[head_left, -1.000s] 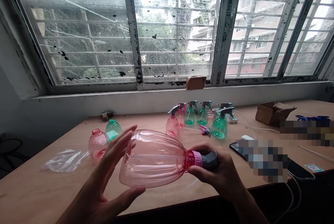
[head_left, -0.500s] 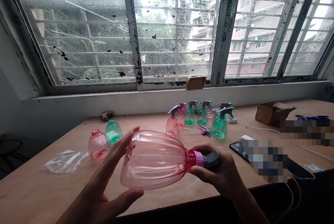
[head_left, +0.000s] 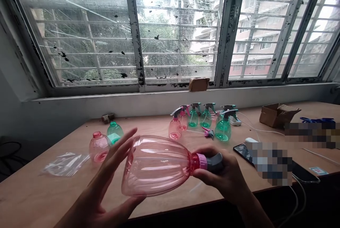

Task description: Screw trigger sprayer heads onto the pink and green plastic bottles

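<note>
A clear pink spray bottle (head_left: 156, 166) lies sideways in the air above the table, its base to the left. My right hand (head_left: 225, 171) is closed around its grey spray head (head_left: 214, 162), with thumb and fingers near the pink collar (head_left: 202, 161). Around the base, my left hand (head_left: 106, 182) is open, fingers stretched and spread. Its thumb lies at the bottle's underside, and whether it touches is hard to tell. Behind that hand stand a pink bottle (head_left: 99, 148) and a green bottle (head_left: 114, 132), both without spray heads.
Several pink and green spray bottles (head_left: 222, 129) stand at the back, beside a loose spray head (head_left: 208, 133). A clear plastic bag (head_left: 65, 164) lies left. To the right are a phone (head_left: 243, 153), white cables, and a cardboard box (head_left: 277, 114). The table's front edge runs below my hands.
My left hand's fingers have drawn back slightly from the bottle's upper side. The bottle's base has dipped a little, while my right hand keeps its hold on the spray head.
</note>
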Demonstrator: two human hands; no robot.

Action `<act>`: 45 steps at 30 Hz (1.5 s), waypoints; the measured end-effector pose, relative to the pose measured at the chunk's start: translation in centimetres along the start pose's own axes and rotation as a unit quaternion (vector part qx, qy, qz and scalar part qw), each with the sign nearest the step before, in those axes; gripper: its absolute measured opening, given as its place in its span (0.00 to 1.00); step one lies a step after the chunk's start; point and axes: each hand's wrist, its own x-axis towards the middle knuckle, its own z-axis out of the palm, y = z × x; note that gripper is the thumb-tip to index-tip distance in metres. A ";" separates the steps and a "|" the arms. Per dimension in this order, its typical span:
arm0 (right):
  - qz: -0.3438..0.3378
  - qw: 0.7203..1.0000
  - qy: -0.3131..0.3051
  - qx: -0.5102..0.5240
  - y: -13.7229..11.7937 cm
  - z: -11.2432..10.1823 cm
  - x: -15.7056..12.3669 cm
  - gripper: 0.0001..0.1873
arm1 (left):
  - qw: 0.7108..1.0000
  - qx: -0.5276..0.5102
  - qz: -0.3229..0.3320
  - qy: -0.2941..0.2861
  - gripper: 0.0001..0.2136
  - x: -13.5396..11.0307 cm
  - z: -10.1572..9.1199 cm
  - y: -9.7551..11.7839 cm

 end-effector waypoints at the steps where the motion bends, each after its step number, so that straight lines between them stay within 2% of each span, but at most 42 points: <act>1: 0.003 1.000 0.002 -0.004 -0.1 0.0 0.0 0.17 | 1.000 -0.014 -0.010 0.001 0.38 0.0 0.0 0.1; 3: 0.011 1.000 -0.015 -0.007 -0.2 -0.1 0.0 0.15 | 0.999 -0.039 -0.019 -0.013 0.41 0.0 -0.2 0.0; 6: 0.029 0.998 -0.054 0.003 -0.5 -0.2 -0.1 0.16 | 0.999 -0.024 -0.004 -0.022 0.37 0.1 -0.4 -0.4; 9: 0.046 0.998 -0.030 0.006 -0.6 0.1 -0.2 0.20 | 0.999 -0.030 0.014 -0.007 0.34 -0.1 -0.3 -0.2; 12: 0.059 0.998 -0.008 0.005 -0.6 0.4 -0.4 0.21 | 0.998 -0.049 -0.008 0.023 0.32 -0.4 0.1 0.0; 17: 0.060 0.998 0.005 -0.006 -0.7 0.8 -0.3 0.21 | 0.998 -0.061 -0.027 -0.008 0.41 -0.3 -0.1 -1.5; 20: 0.064 0.998 0.005 0.001 -0.7 0.8 -0.3 0.20 | 0.997 -0.074 -0.038 0.002 0.33 0.2 -0.4 -1.8; 24: 0.069 0.997 0.020 0.016 -0.7 0.8 -0.1 0.16 | 0.998 -0.059 -0.008 -0.012 0.34 -0.2 -0.1 -0.7; 27: 0.073 0.997 0.027 0.018 -0.8 0.8 -0.1 0.16 | 0.995 -0.082 -0.059 0.021 0.31 -0.7 0.4 0.2; 29: 0.072 0.997 0.029 0.015 -0.8 0.8 -0.1 0.17 | 0.992 -0.090 -0.078 0.035 0.33 -0.8 0.6 0.2; 32: 0.066 0.997 0.031 0.001 -0.8 0.9 -0.2 0.19 | 0.994 -0.088 -0.057 0.013 0.38 -0.4 0.3 -0.5; 35: 0.062 0.998 0.029 -0.006 -0.8 0.9 -0.3 0.19 | 0.996 -0.082 -0.037 0.002 0.34 0.1 0.1 -0.7; 39: 0.058 0.998 0.029 -0.001 -0.8 0.7 -0.2 0.17 | 0.997 -0.071 -0.037 0.018 0.31 -0.1 0.6 -0.1; 43: 0.050 0.998 0.032 -0.014 -0.7 0.8 -0.2 0.18 | 0.996 -0.081 -0.049 0.003 0.39 -0.2 0.7 -1.3; 45: 0.049 0.998 0.029 -0.015 -0.7 0.8 -0.2 0.18 | 0.996 -0.080 -0.048 0.004 0.39 0.0 0.6 -2.0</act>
